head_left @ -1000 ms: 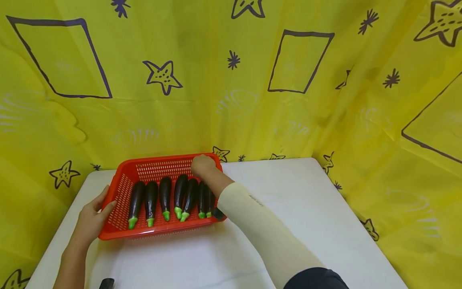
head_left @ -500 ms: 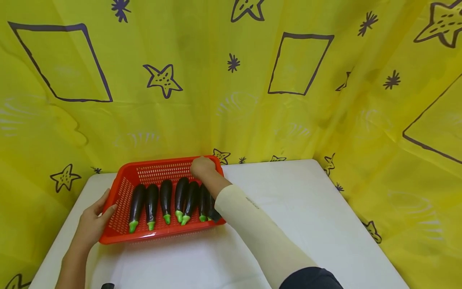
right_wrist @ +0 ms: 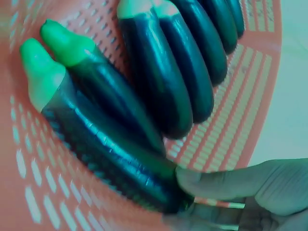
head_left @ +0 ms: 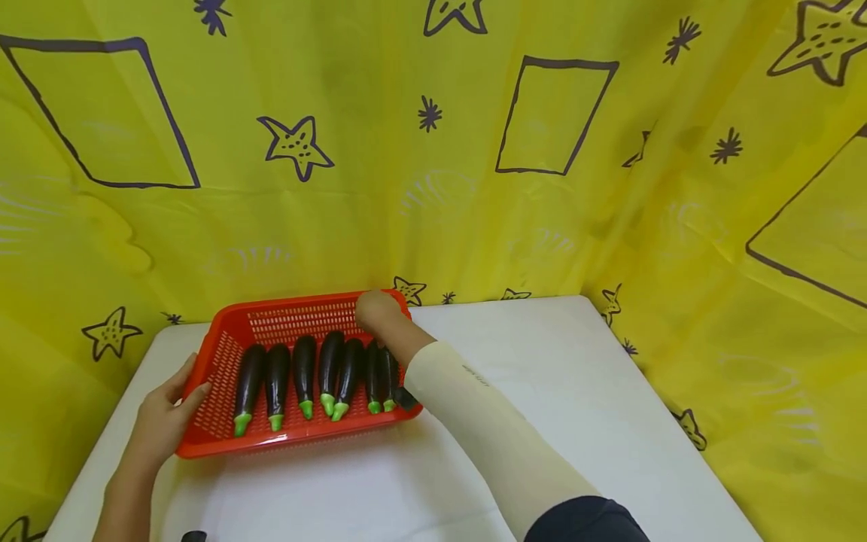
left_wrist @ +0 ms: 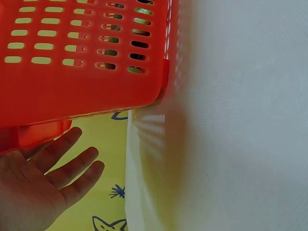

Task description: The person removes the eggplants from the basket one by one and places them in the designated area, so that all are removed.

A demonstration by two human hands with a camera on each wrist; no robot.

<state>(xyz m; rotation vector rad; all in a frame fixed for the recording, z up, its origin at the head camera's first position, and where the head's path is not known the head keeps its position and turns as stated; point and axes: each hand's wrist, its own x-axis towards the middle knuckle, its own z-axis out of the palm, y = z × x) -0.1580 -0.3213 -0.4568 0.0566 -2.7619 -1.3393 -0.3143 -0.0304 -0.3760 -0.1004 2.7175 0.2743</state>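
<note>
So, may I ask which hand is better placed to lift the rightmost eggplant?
Likely the right hand: it pinches that eggplant by its end, while the left hand holds the opposite end of the basket.

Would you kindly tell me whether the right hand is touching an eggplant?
Touching. The right wrist view shows the right hand with its thumb laid on the nearest eggplant.

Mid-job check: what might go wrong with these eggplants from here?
The right hand pinches the end eggplant only near its blunt tip, so that glossy fruit may slip or swing.
The neighbouring eggplant lies close alongside and could get dragged or roll.
The left hand is at just one end of the red basket, which might shift if bumped.
</note>
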